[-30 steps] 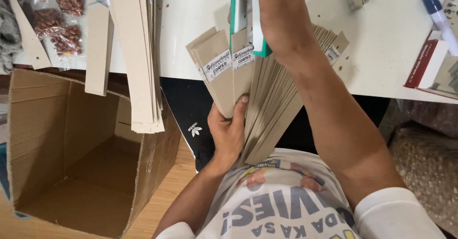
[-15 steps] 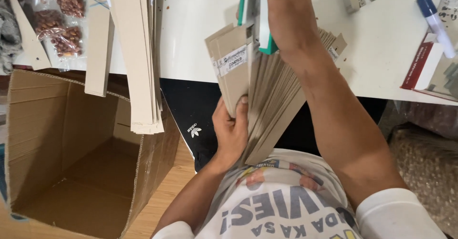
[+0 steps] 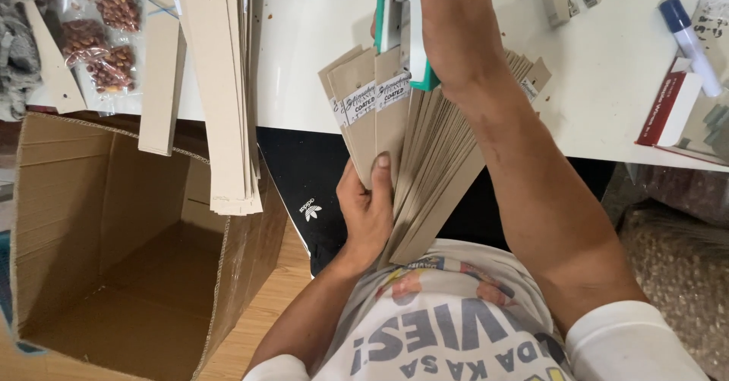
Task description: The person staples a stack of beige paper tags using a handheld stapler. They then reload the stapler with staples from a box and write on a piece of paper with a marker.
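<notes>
Stapler (image 3: pixel 402 28) now lower on strips (image 3: pixel 425 145)

The card strips (image 3: pixel 425 161) are matt grey-brown paperboard, smooth-faced, with white paper labels (image 3: pixel 376 96) stuck on. The stapler (image 3: pixel 402 24) looks like glossy teal plastic with a white part. The table (image 3: pixel 607 77) is smooth, slightly shiny white laminate. The box (image 3: pixel 114 221) is rough corrugated cardboard, the floor (image 3: pixel 258 335) light wood. The bags (image 3: pixel 99 24) are clear shiny plastic, and the marker (image 3: pixel 687 43) is smooth plastic too.
</notes>
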